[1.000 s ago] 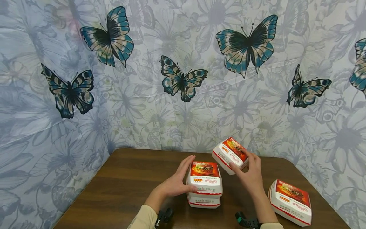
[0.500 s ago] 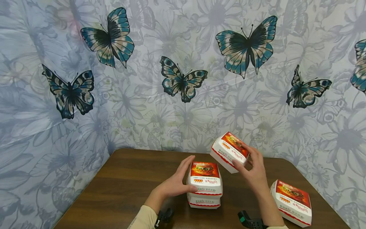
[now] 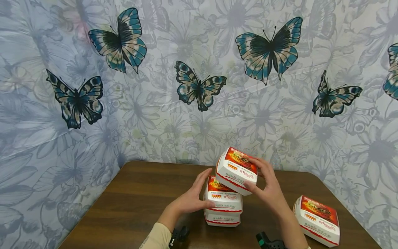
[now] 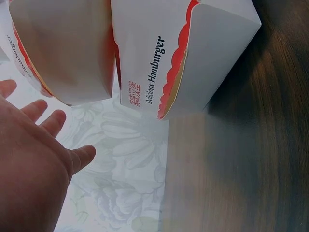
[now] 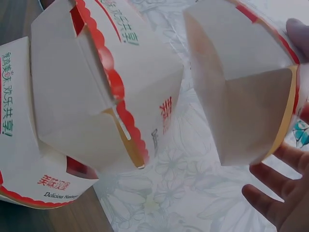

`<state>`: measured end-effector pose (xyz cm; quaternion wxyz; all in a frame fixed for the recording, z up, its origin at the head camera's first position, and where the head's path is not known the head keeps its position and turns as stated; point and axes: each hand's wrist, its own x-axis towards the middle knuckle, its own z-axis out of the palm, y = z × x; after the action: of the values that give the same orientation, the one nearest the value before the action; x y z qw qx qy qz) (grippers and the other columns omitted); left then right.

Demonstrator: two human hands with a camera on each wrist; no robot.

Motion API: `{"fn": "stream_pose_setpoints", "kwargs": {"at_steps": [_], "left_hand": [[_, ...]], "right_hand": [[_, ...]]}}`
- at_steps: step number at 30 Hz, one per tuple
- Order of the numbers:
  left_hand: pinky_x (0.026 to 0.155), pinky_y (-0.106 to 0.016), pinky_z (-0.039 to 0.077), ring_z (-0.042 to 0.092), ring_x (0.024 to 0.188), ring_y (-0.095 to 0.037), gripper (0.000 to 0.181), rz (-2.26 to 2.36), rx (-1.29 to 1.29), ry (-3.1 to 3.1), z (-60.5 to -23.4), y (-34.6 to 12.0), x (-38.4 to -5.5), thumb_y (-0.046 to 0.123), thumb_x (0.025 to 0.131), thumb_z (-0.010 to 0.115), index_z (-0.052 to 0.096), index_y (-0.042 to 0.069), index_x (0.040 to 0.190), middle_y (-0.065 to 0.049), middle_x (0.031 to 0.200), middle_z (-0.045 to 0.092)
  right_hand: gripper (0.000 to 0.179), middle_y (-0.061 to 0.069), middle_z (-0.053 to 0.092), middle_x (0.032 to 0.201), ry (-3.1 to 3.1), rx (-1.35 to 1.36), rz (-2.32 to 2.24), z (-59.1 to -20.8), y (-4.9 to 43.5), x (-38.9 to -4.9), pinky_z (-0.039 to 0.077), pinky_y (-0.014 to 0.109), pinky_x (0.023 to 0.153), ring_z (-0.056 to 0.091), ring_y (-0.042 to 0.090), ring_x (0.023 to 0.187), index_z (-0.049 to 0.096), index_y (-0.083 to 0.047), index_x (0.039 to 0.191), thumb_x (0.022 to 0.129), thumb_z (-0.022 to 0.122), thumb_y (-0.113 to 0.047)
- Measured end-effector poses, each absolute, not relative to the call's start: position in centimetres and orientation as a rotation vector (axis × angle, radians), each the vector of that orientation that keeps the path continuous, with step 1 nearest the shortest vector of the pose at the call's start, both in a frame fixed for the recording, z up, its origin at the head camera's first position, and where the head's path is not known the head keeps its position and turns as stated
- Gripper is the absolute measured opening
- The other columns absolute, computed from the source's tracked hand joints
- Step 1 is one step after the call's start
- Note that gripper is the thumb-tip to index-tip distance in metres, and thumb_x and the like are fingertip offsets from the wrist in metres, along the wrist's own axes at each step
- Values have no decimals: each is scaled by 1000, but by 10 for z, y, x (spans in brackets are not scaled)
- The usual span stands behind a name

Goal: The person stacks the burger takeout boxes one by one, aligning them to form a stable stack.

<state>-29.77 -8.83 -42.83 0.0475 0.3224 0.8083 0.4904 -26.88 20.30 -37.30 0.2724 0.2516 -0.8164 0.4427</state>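
My right hand (image 3: 270, 186) holds a white and red paper hamburger box (image 3: 231, 169) by its right end, fingers on top and thumb at the front. It is tilted and overlaps the top of a stack in the head view. That stack has an upper hamburger box (image 3: 224, 199) sitting on a lower one (image 3: 222, 219). My left hand (image 3: 188, 200) is at the stack's left side, with its thumb at the upper box's front corner and its fingers extended along the side. In the right wrist view the held box (image 5: 251, 96) shows its pale underside, apart from the stacked upper box (image 5: 91, 87).
Another hamburger box (image 3: 320, 221) rests alone on the right part of the brown wooden table (image 3: 140, 197), beside my right forearm. Behind the table's far edge hangs a pale floral cloth (image 3: 202, 138) printed with butterflies. Dark straps circle both wrists.
My right hand has carried its hamburger box left, from beyond the stack's right side to over the stack's top. The left hand, the stack and the lone box have stayed put.
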Motion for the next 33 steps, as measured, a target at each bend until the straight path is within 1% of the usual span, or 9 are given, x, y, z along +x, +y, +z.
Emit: {"fn": "stream_pose_setpoints", "kwargs": {"at_steps": [3, 7, 9, 14, 20, 23, 26, 29, 33], "left_hand": [[116, -63, 27, 11, 153, -26, 109, 1507, 983, 2470, -429, -88, -300, 52, 81, 77, 2, 41, 159, 9, 166, 0], [116, -62, 26, 12, 153, -25, 111, 1531, 993, 2468, -430, -87, -301, 48, 81, 79, 1, 38, 160, 8, 166, 3], [116, -61, 26, 13, 152, -24, 111, 1535, 986, 2468, -430, -87, -301, 46, 80, 79, 2, 38, 160, 8, 165, 5], [116, -62, 26, 12, 153, -25, 109, 1523, 943, 2479, -430, -87, -300, 44, 81, 79, 1, 45, 158, 7, 166, 6], [116, -65, 25, 8, 155, -29, 111, 1511, 926, 2488, -429, -86, -299, 44, 82, 79, 0, 36, 160, 1, 167, 6], [116, -66, 23, 7, 155, -29, 111, 1513, 932, 2486, -429, -86, -298, 44, 82, 79, 0, 39, 160, 0, 168, 5], [116, -66, 23, 6, 155, -29, 110, 1517, 927, 2478, -429, -86, -297, 45, 82, 79, -2, 46, 157, 0, 168, 4], [116, -68, 22, 3, 156, -31, 110, 1522, 914, 2474, -430, -86, -297, 47, 82, 80, -3, 52, 155, -1, 168, 4], [115, -69, 23, 1, 156, -33, 111, 1525, 905, 2488, -431, -85, -297, 47, 81, 80, -3, 52, 154, -2, 167, 7]], "right_hand": [[71, 3, 38, 153, -2216, 729, 1181, -373, 201, -268, 39, 22, 97, 34, 1, 134, 47, -23, 147, 83, 76, -12], [70, 4, 39, 153, -2242, 777, 1176, -374, 197, -267, 40, 21, 98, 35, 2, 134, 48, -23, 147, 84, 76, -12], [69, 3, 40, 152, -2263, 785, 1172, -374, 196, -267, 42, 24, 97, 36, 2, 133, 48, -24, 147, 84, 76, -14], [67, 2, 42, 150, -2301, 812, 1152, -376, 194, -267, 44, 31, 97, 38, 3, 131, 49, -23, 146, 86, 76, -16], [67, 1, 40, 152, -2313, 835, 1153, -377, 194, -267, 43, 28, 99, 37, 7, 135, 48, -23, 147, 86, 75, -17], [67, -1, 37, 154, -2337, 823, 1150, -378, 193, -267, 43, 30, 100, 37, 13, 137, 47, -26, 148, 87, 74, -19], [68, 0, 36, 156, -2357, 820, 1147, -378, 193, -267, 43, 35, 101, 36, 20, 138, 46, -28, 149, 87, 74, -20], [69, 1, 34, 157, -2368, 833, 1152, -379, 192, -267, 42, 45, 102, 36, 27, 140, 45, -28, 149, 88, 74, -20], [69, 4, 33, 159, -2368, 860, 1175, -379, 191, -267, 38, 62, 101, 33, 34, 142, 44, -28, 150, 88, 73, -20]]}}
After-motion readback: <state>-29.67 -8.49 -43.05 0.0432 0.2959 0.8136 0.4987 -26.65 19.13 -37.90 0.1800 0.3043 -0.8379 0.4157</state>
